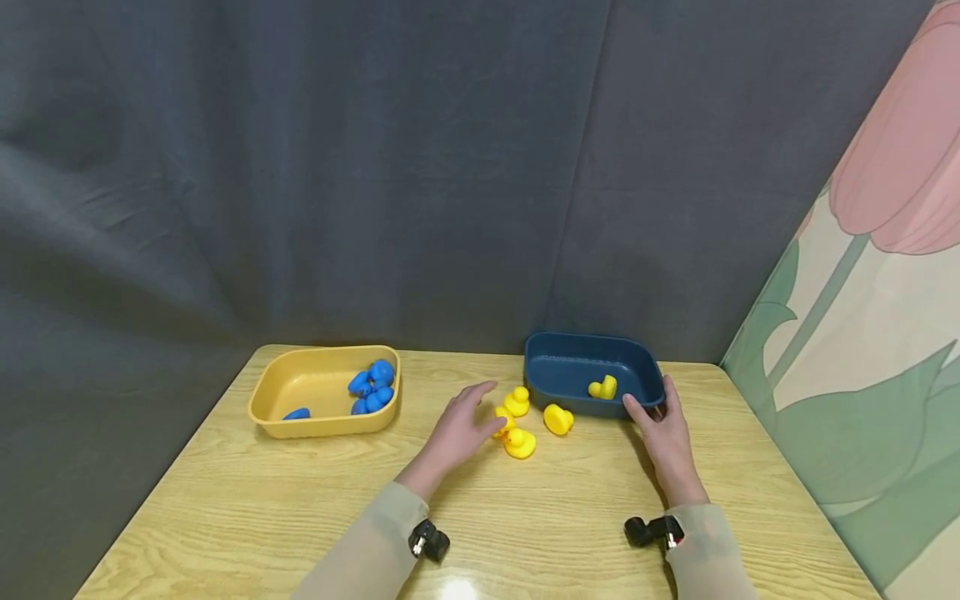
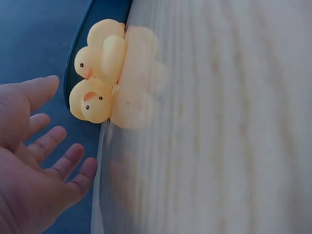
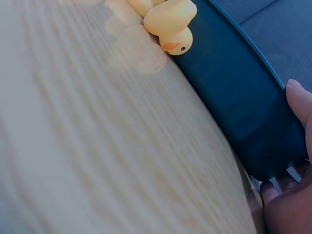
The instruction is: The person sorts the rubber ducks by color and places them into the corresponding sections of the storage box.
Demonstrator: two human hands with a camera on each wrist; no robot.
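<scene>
Several yellow rubber ducks (image 1: 520, 444) lie in a loose cluster on the table, and one on its side (image 1: 558, 419) is close to the front of a dark blue bin (image 1: 555, 402). Another yellow duck (image 1: 603, 387) is inside that bin. Beside the cluster, my left hand (image 1: 456, 432) hovers with fingers spread and nothing in them; the left wrist view shows the ducks (image 2: 97, 105) just beyond its fingertips. My right hand (image 1: 667, 442) grips the bin's front right corner, its thumb (image 3: 298, 97) at the rim and its other fingers under the corner.
On the left of the table (image 1: 225, 500) stands a yellow bin (image 1: 322, 427) with several blue toys (image 1: 381, 372) in it, mostly at its right end. A dark grey curtain (image 1: 420, 208) hangs behind the table, and a flower-patterned wall (image 1: 862, 375) runs along the right.
</scene>
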